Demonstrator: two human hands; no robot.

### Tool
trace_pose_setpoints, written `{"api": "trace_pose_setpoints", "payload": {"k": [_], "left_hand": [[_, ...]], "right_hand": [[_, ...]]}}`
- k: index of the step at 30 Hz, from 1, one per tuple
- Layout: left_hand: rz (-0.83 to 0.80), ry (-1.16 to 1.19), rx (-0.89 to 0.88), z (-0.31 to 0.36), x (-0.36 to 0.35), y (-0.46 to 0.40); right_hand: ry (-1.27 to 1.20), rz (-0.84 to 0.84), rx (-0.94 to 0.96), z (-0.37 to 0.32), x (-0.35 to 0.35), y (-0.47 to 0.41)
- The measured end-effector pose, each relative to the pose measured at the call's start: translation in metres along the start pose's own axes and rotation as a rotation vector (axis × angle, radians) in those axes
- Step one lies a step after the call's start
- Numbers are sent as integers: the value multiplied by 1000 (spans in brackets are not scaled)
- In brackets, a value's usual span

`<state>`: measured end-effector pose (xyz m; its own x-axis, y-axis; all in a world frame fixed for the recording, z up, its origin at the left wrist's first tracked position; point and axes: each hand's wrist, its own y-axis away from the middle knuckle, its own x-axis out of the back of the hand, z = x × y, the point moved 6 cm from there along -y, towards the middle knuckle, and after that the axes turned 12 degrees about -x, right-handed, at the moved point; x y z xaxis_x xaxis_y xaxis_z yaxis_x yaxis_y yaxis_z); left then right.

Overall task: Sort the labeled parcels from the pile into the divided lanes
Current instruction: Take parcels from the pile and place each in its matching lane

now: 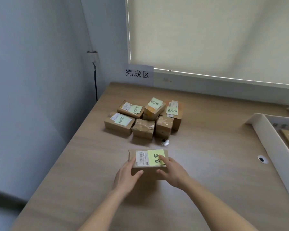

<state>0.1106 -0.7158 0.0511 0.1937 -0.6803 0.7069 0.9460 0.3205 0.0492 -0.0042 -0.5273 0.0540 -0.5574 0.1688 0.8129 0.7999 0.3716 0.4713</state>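
Note:
A brown cardboard parcel [141, 155] with a white barcode label and a yellow-green handwritten note lies on the wooden table [207, 139], near its middle. My left hand [128, 175] grips the parcel's left near corner, thumb on the front face. My right hand [171, 171] grips its right side, with fingers over the note and thumb on the front face. Further back stands a pile of several brown parcels [143, 118], most with pale green notes on top. The white divided lanes [274, 139] lie at the right edge, with a cardboard parcel inside.
A white paper sign [138, 74] with printed characters leans on the wall behind the pile. Two round cable holes [164, 142] [262, 159] sit in the tabletop. The table's left edge runs diagonally beside a grey wall. A black cable [95, 84] hangs down the wall.

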Motion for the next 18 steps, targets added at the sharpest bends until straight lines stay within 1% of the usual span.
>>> {"api": "trace_pose_setpoints", "payload": {"k": [4, 9, 14, 18], "left_hand": [[-34, -5, 9, -18, -32, 14], [-29, 15, -5, -28, -55, 23], [43, 15, -6, -34, -50, 21], [54, -43, -12, -44, -38, 9]], "right_hand": [[-22, -8, -15, 23, -29, 0], [-69, 8, -14, 37, -46, -3], [-128, 61, 8, 44, -43, -11], [-128, 68, 39, 51, -46, -11]]}}
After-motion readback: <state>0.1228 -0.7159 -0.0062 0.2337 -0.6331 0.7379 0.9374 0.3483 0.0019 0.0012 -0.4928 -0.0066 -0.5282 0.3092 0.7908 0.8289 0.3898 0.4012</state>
